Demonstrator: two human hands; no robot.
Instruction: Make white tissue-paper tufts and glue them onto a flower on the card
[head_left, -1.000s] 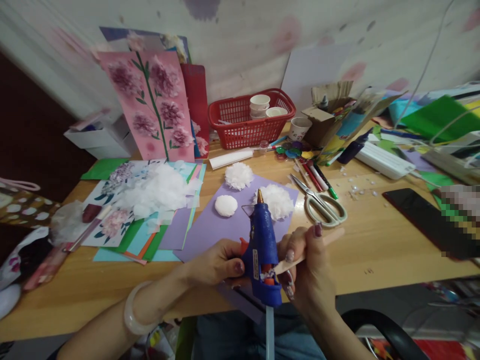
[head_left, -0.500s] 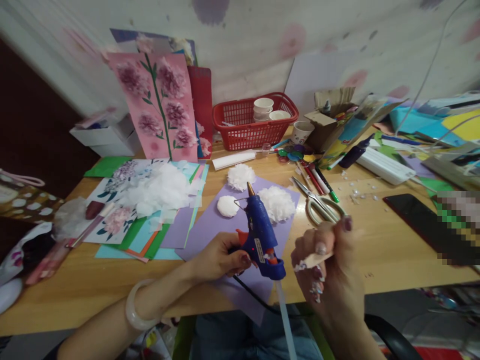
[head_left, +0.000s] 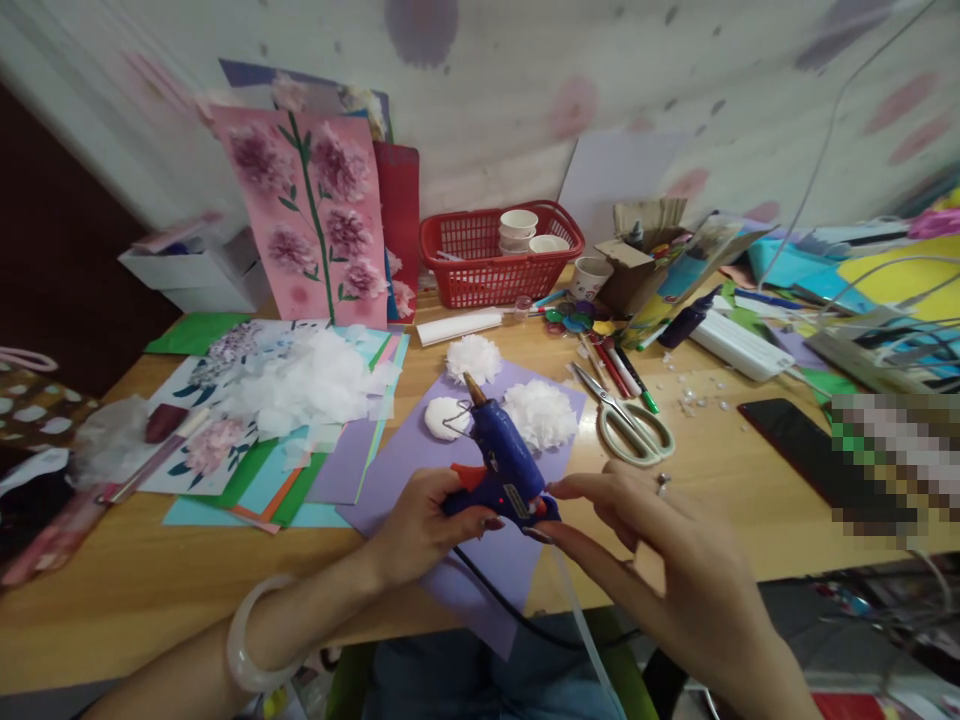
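My left hand (head_left: 424, 525) is closed around the handle of a blue hot glue gun (head_left: 504, 448), whose brass nozzle points away from me and up. Thumb and forefinger of my right hand (head_left: 660, 555) pinch the gun's rear end, where a clear glue stick (head_left: 581, 625) trails down. A flat wooden stick (head_left: 649, 570) shows partly between that hand's fingers. Under the gun lies a purple sheet (head_left: 405, 470). On it are a white round pad (head_left: 442, 418), partly behind the gun's wire stand, and two ruffled white paper flowers, one at the right (head_left: 541, 415) and one farther back (head_left: 474, 358).
Scissors (head_left: 626, 420) and several pens (head_left: 626, 370) lie right of the sheet. White tissue pieces (head_left: 311, 380) cover papers at left. A red basket (head_left: 480, 275) with cups stands behind. A phone (head_left: 817, 455) lies at right. The gun's black cord (head_left: 502, 590) hangs near my lap.
My right hand has moved left from beside the glue gun to its rear end and now grips there. The wooden stick has shifted back in that hand. My left hand keeps its hold.
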